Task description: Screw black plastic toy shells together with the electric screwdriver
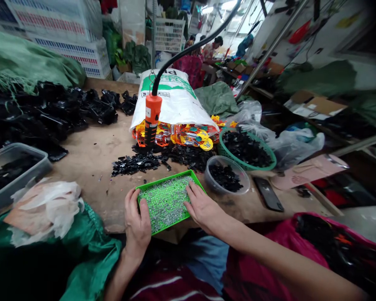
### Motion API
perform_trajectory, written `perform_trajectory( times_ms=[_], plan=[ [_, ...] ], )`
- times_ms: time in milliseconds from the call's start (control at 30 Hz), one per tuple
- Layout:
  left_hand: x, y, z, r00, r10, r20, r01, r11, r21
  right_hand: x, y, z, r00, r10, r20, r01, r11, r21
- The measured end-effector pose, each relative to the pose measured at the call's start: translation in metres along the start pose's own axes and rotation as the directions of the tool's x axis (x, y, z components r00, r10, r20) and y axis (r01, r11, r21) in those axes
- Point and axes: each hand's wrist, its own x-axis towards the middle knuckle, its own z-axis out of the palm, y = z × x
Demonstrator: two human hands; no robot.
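Observation:
A shallow green tray (pixel 171 228) holds a layer of small silvery metal pieces (pixel 166 205), which look like screws. It sits tilted at the table's front edge. My left hand (pixel 138 217) grips its left side, thumb over the rim and fingers along the outer wall. From the right, my right hand (pixel 203 209) reaches over the opposite rim. Its fingers are apart, with the tips down on the metal pieces. An orange and black electric screwdriver (pixel 152 119) hangs from a black cable beyond the tray, above a heap of small black plastic parts (pixel 136 164).
A clear round tub (pixel 244 186), a green basket (pixel 269 165) of black parts and a phone (pixel 268 193) lie on the right. Behind stands a white sack (pixel 178 100) spilling yellow-orange parts. Black pieces (pixel 65 108) and a plastic bin (pixel 34 154) occupy the left. People work far back.

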Motion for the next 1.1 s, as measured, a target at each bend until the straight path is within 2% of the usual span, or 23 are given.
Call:
perform_trajectory(
  times_ms=[233,367,467,533,667,733,900,1000,1100],
  plan=[
    [-0.002,-0.002,0.0,1.0,-0.015,0.003,0.015,1.0,-0.007,0.026,0.006,-0.002,0.999,0.019,0.026,-0.018,1.0,-0.02],
    [-0.002,-0.001,0.0,1.0,-0.026,0.018,0.026,1.0,-0.006,0.008,-0.004,-0.009,0.998,0.049,0.045,-0.045,0.996,-0.071],
    [-0.001,0.0,0.0,1.0,-0.022,0.02,0.022,1.0,-0.011,-0.009,-0.019,-0.019,0.995,-0.053,0.087,0.058,0.997,-0.057],
    [-0.001,-0.001,0.0,0.999,-0.022,0.023,0.023,1.0,-0.012,-0.01,-0.025,-0.023,0.993,-0.076,0.089,0.079,0.996,-0.03],
    [-0.002,-0.001,0.0,0.999,-0.028,0.016,0.028,1.0,-0.009,0.006,-0.021,-0.017,0.995,0.097,0.025,-0.096,0.995,-0.035],
    [-0.003,-0.001,0.0,0.999,-0.027,0.017,0.027,1.0,-0.008,0.01,-0.019,-0.013,0.99,0.136,0.045,-0.135,0.991,-0.018],
    [-0.003,-0.002,0.001,1.0,-0.021,0.016,0.021,1.0,-0.002,-0.007,-0.041,-0.016,0.996,-0.036,0.082,0.026,0.993,0.117],
    [-0.002,-0.002,0.001,1.0,-0.022,0.018,0.022,1.0,0.003,-0.017,-0.059,-0.021,0.993,-0.075,0.087,0.061,0.985,0.161],
    [-0.002,-0.001,0.0,1.0,-0.015,0.027,0.015,1.0,0.0,-0.016,-0.057,-0.021,0.986,-0.123,0.115,0.102,0.98,0.171]
  ],
)
